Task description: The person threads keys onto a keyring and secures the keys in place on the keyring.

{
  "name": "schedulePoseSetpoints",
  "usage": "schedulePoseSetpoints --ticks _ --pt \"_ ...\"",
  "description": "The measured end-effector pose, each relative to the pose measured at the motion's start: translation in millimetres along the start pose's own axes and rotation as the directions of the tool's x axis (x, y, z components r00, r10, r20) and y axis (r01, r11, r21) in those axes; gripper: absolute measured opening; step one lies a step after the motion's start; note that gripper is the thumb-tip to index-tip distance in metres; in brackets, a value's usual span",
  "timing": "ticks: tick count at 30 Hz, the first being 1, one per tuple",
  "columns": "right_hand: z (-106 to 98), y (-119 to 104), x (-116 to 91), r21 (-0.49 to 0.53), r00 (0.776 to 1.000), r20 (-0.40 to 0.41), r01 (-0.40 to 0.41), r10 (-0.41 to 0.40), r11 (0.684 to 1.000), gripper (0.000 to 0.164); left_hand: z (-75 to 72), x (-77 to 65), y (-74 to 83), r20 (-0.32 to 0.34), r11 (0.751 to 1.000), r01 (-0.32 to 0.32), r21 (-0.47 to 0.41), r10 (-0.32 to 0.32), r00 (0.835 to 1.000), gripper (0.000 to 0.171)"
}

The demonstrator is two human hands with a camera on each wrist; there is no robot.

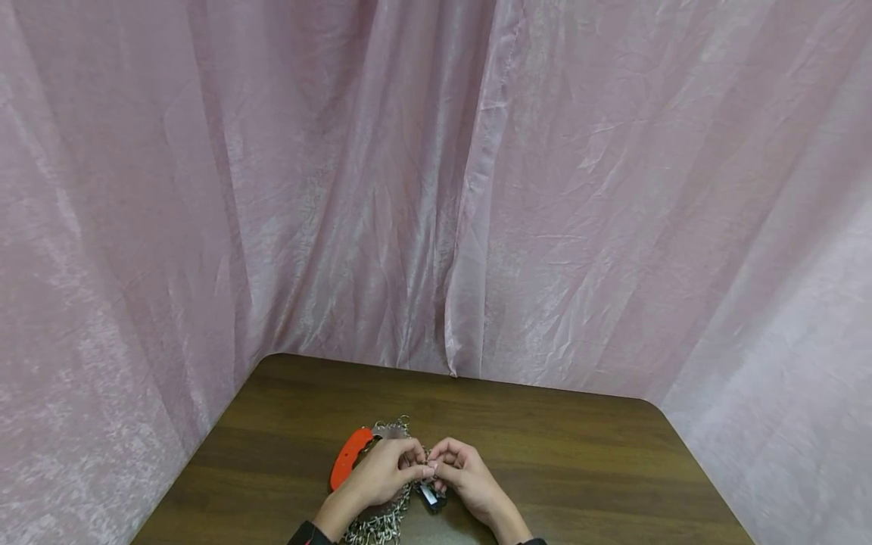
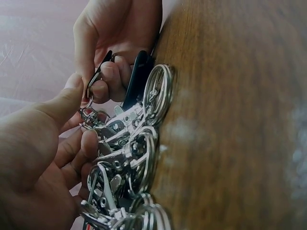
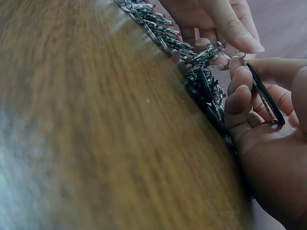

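Note:
A chain of silver key rings with swivel clasps (image 2: 117, 158) hangs together in a row along the table. My left hand (image 1: 388, 471) pinches a clasp at the chain's end between thumb and fingers. Facing it, my right hand (image 1: 470, 481) holds a slim black piece with a metal edge (image 3: 264, 93), its small ring at the fingertips of both hands. Whether that ring is joined to the clasp I cannot tell. Below the hands lies another black piece with a pale face (image 1: 429, 496). The left hand partly covers an orange-red handle-shaped thing (image 1: 350, 458).
The brown wooden table (image 1: 545, 446) extends behind and to the right of the hands. Pink curtains (image 1: 381, 189) hang along its back and sides. More of the chain (image 1: 378, 526) lies beneath the left wrist, near the front.

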State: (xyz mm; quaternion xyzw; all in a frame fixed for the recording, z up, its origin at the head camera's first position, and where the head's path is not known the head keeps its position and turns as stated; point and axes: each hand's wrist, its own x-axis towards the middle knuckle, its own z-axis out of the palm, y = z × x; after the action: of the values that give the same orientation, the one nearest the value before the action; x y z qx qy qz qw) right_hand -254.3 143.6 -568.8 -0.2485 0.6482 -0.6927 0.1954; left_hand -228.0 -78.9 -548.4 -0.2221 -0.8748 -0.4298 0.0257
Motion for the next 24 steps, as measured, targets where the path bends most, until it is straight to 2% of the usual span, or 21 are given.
schedulePoseSetpoints --ticks 12,20,24 --pt "2.9 -0.4 -0.8 -0.003 1.000 -0.003 -0.003 0.003 1.000 0.036 -1.4 -2.7 2.4 0.000 1.000 0.017 -0.008 -0.017 1.000 0.026" --pt "3.5 -0.9 -1.0 -0.010 1.000 0.000 0.002 -0.002 1.000 0.036 0.3 -1.7 1.0 -0.018 1.000 -0.011 0.025 0.011 1.000 0.027" --pt "3.4 -0.6 -1.1 -0.012 1.000 0.001 0.003 -0.003 1.000 0.036 0.6 -1.9 0.4 -0.009 1.000 0.001 0.022 -0.001 1.000 0.028"
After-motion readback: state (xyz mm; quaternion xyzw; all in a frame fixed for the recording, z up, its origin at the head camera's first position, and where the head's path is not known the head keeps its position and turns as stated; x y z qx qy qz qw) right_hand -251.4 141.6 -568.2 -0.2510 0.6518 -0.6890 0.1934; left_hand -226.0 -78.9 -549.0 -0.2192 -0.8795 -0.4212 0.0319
